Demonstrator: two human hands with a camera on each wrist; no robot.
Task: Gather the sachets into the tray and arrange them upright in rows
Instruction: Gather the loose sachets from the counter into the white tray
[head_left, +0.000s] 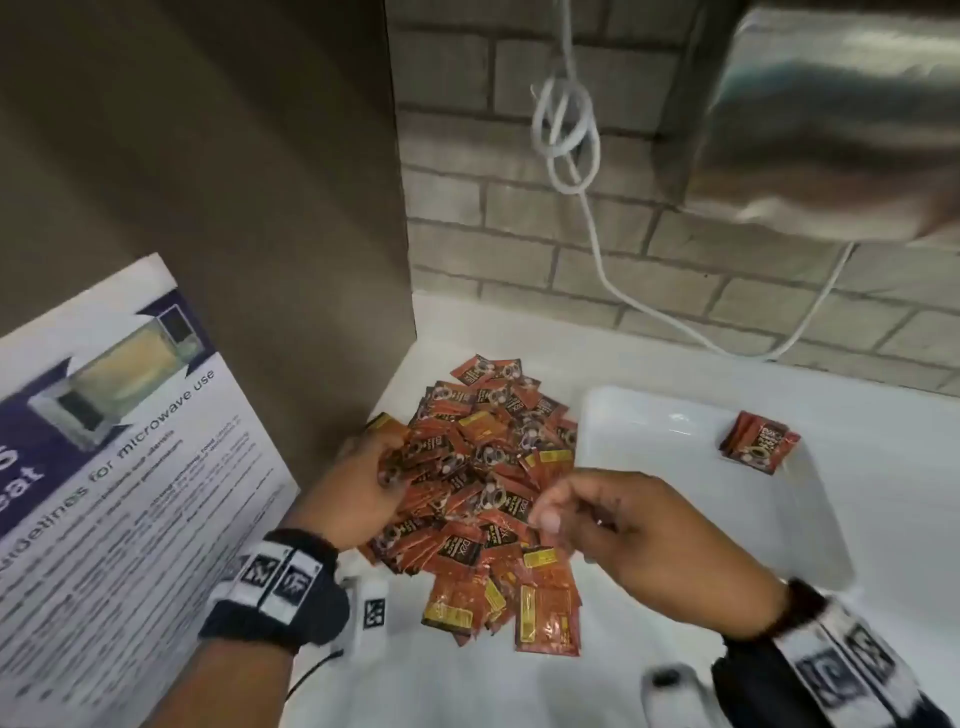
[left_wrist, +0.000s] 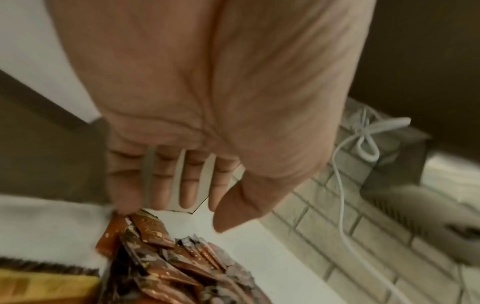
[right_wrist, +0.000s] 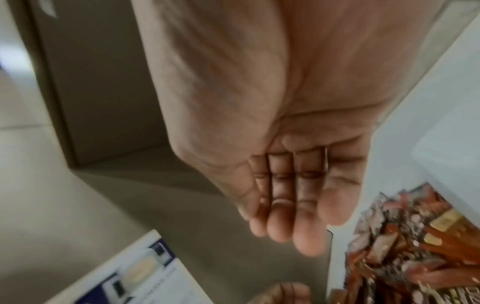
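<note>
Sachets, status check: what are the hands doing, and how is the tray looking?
Left hand open on sachet pile. Right hand open, empty, above it. Tray holds one small stack, far end. Nothing blocking.

Two hands over the counter: left hand (head_left: 358, 493) on the sachet pile's edge, right hand (head_left: 644, 530) just beside it. One heap of red sachets (head_left: 493, 499) between them, too many to count. One white tray (head_left: 649, 447) beyond the right hand, with one small bunch of sachets (head_left: 759, 442), number unclear. One microwave poster (head_left: 119, 441), one white cable (head_left: 597, 234).
</note>
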